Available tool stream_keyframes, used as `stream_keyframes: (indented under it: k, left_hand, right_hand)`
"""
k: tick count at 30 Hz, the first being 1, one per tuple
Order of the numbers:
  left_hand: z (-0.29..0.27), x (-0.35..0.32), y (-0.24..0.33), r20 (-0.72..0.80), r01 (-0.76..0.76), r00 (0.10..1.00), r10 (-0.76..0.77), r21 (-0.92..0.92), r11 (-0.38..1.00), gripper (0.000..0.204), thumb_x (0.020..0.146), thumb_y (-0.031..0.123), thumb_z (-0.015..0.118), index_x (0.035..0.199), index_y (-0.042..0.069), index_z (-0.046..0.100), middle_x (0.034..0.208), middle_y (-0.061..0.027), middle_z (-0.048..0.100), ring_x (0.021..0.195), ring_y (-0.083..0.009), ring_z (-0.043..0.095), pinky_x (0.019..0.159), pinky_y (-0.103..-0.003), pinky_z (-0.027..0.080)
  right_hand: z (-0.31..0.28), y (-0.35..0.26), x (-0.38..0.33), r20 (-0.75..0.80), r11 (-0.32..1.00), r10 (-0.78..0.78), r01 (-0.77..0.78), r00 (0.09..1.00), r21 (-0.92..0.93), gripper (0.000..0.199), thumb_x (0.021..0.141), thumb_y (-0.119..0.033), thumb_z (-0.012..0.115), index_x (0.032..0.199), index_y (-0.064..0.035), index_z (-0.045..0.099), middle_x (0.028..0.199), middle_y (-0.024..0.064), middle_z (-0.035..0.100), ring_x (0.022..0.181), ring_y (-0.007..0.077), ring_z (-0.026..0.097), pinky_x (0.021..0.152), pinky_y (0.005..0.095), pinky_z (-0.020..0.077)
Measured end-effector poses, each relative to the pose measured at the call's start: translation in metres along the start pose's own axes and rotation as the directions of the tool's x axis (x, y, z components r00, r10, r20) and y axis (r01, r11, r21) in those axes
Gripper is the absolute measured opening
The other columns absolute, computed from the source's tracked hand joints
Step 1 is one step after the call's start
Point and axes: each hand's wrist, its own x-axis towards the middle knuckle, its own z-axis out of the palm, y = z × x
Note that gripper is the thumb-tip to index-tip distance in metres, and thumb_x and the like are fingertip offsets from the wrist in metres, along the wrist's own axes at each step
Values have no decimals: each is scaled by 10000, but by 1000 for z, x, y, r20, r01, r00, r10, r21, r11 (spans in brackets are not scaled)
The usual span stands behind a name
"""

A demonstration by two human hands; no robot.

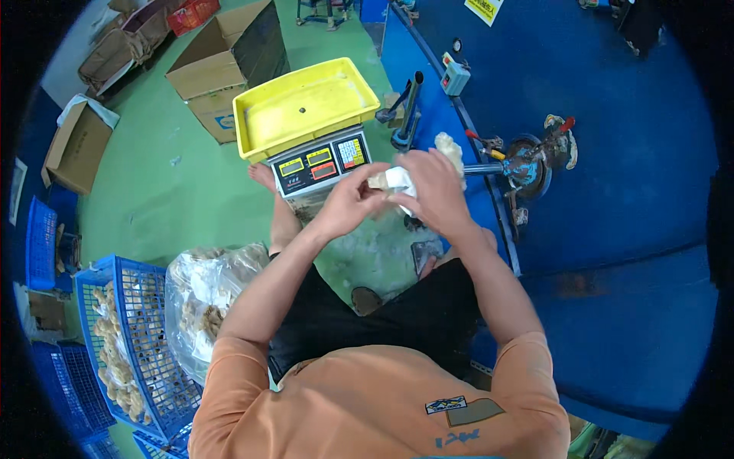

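Both of my hands meet in front of my chest, beside a metal pipe. My right hand (437, 193) is closed around a small white and tan soft piece (397, 181), fingers bent over its top. My left hand (353, 202) has its fingers curled and pinched at the tan end of that piece; the fingertips are slightly blurred. Just behind my right hand, a cream fluffy clump (450, 151) sits by the end of the pipe (485, 169), which comes out of a blue machine (627, 145). Its exact kind is unclear.
A yellow tray (306, 111) rests on a digital scale (325, 164) ahead. An open cardboard box (222, 73) stands behind it. At left are a blue crate (141, 329) of tan soft pieces and a clear plastic bag (202, 287). Red-handled fittings (527, 153) surround the pipe.
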Motion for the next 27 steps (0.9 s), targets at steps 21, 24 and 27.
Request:
stream_keyframes:
  k: [21, 24, 27]
  left_hand:
    - [-47, -4, -13, 34, 193, 981, -193, -342, 920, 348, 936, 136, 667, 1262, 25, 616, 1012, -86, 673, 905, -126, 628, 816, -253, 529]
    - [-45, -2, -18, 81, 177, 984, -160, -274, 945, 372, 966, 168, 644, 1303, 22, 587, 1036, -84, 663, 918, -127, 625, 829, -249, 532]
    - [-21, 5, -14, 118, 134, 989, -92, -421, 897, 361, 1005, 208, 594, 1312, 20, 563, 1048, -87, 649, 903, -127, 614, 824, -248, 529]
  right_hand:
    - [52, -46, 43, 403, 977, -60, 137, 913, -165, 361, 941, -403, 595, 913, -44, 633, 793, 149, 701, 726, 334, 657, 762, 450, 501]
    - [23, 8, 37, 392, 921, 357, -248, 848, -301, 389, 989, -410, 507, 925, -42, 619, 786, 189, 685, 714, 412, 636, 652, 497, 473]
    - [-3, 66, 27, 259, 866, 419, -298, 870, -401, 363, 984, -398, 526, 961, -49, 621, 821, 184, 686, 730, 429, 628, 660, 511, 464]
